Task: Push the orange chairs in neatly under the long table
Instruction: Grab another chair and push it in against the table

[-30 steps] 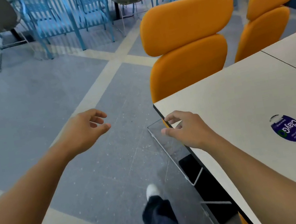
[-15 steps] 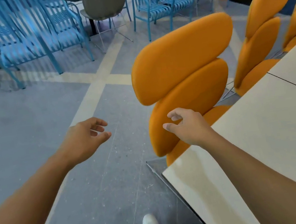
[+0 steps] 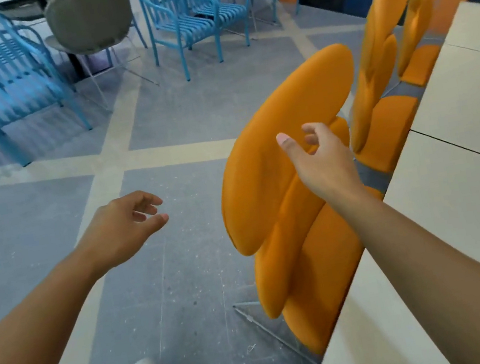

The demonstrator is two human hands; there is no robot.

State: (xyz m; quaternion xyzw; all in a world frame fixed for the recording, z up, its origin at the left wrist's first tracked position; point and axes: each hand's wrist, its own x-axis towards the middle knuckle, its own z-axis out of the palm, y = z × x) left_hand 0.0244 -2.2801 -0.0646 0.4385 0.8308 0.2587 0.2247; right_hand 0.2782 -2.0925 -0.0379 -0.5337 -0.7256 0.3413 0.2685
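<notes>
Head cam Q: what could go wrong w/ the nearest orange chair (image 3: 282,181)?
Me: Its seat's partly under the long table (image 3: 472,208). Right hand (image 3: 321,165) open, holding nothing, over the backrest; left hand (image 3: 123,228) loosely curled, empty. One-sided shove prob twists it crooked, scrapes floor. Padded, two-cushion back, thin metal legs.

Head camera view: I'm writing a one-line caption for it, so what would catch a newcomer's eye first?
The big orange chair fills the centre, its padded back turned to the camera at the long table edge on the right. The right hand hovers open in front of that backrest; the left hand hangs open over the grey floor. Blue slatted chairs line the background.
</notes>
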